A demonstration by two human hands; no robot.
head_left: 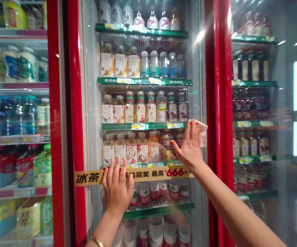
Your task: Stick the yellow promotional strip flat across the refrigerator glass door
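Note:
In front of me is the glass door (148,192) of a red-framed drinks cooler. My right hand (191,144) lies flat on the right part of the glass, fingers pointing up, holding a white tissue or wipe (204,132) pressed against it. Most of the wipe is hidden under the fingers. My left hand (118,187) rests on the glass lower down at the left, empty, with its fingers spread. It covers part of a gold sticker strip (148,174) that runs across the door.
Behind the glass, rows of bottles (151,106) stand on green-edged shelves (143,126). A red door frame (75,103) borders the left side and another red upright (223,103) the right. Shelves of drinks (14,137) fill the left. More bottles (251,144) show behind glass at right.

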